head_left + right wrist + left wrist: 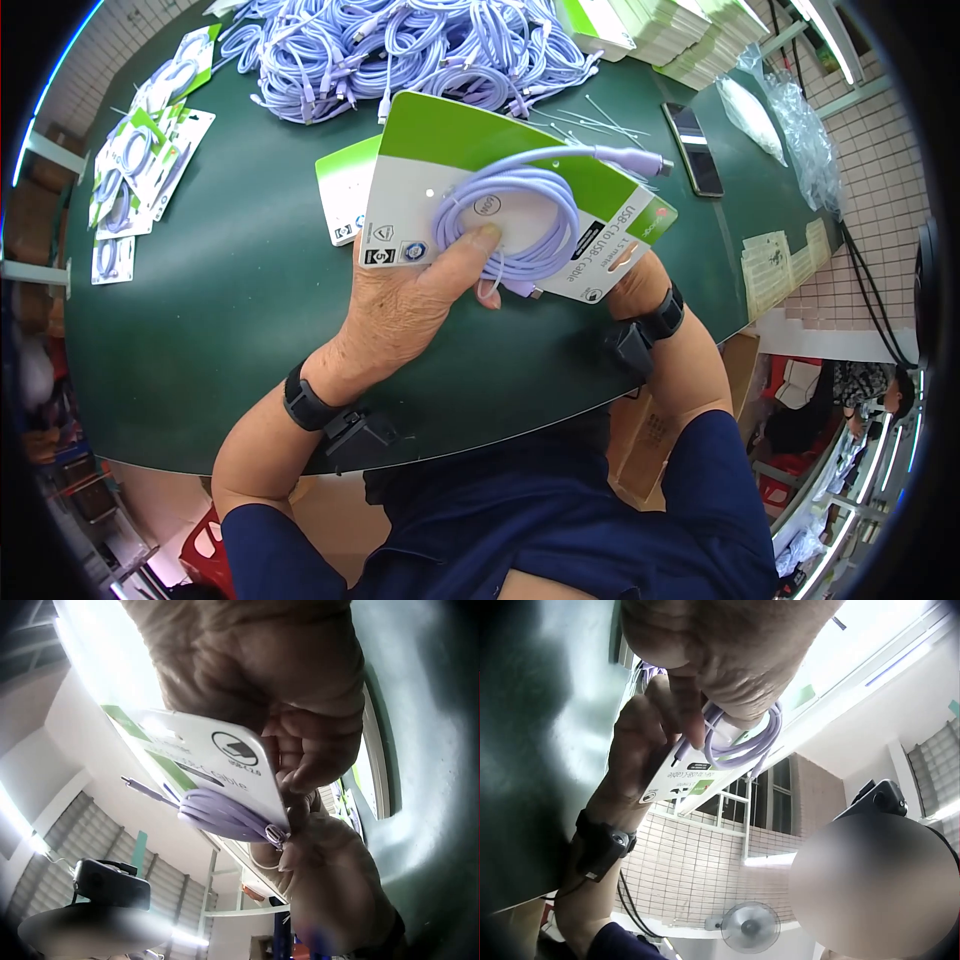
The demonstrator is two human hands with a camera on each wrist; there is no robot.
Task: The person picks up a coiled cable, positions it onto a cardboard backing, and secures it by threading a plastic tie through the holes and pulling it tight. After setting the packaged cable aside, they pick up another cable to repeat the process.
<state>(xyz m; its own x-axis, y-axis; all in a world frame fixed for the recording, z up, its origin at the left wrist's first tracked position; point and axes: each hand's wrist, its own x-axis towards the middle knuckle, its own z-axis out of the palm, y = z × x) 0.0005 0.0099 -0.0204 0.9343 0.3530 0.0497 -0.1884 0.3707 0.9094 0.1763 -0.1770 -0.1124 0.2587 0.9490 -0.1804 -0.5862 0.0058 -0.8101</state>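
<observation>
USB-C cable coil (555, 225) apparently being tied to retail card (405, 190); left hand (400, 305) pinches both, right hand (642, 288) curled behind (grip hidden). Next: tighten tie (499, 268), stack toward ten o'clock.

The coiled lilac cable (540, 225) (a USB-C one) lies against the green-and-white card (410, 150), held tilted above the table.

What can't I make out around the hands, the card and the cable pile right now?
- Right hand: its fingertips, hidden behind the card in the head view.
- Card's back: turned away in all three views.
- Card's finest print: too small or blurred in every view.
- Cable pile: far side cut off by the head view's top edge.
</observation>
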